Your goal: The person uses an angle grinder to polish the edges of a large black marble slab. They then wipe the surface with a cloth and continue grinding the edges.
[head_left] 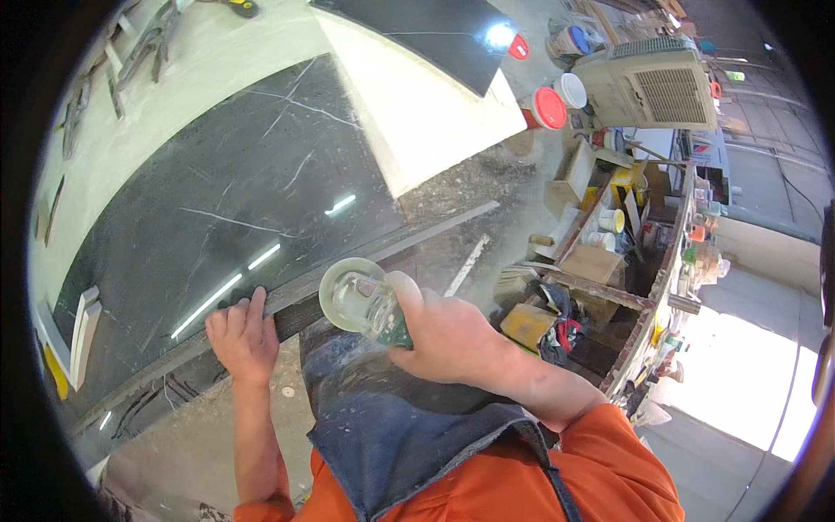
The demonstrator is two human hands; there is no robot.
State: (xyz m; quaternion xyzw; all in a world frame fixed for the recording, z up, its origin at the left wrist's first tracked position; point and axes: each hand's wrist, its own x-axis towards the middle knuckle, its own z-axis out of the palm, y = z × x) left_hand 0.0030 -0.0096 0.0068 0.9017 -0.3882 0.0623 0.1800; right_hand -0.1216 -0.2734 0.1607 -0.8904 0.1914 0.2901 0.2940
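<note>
My left hand (243, 339) rests on the near edge of a black stone slab (235, 174) with white veins, fingers laid over the strip along the edge. My right hand (448, 335) is wrapped round the dark green body of an angle grinder (355, 291), whose head looks silvery over a pale round disc. The disc is beside the slab's near edge strip (383, 244), to the right of my left hand; whether they touch I cannot tell. A dark blue apron (391, 435) hangs just below the grinder.
A second black slab (426, 35) lies at the far side on a pale board (417, 113). Pale strips (83, 339) stand at the slab's left end. Buckets (548, 109), an air cooler (652, 87) and a cluttered bench (626, 296) fill the right side.
</note>
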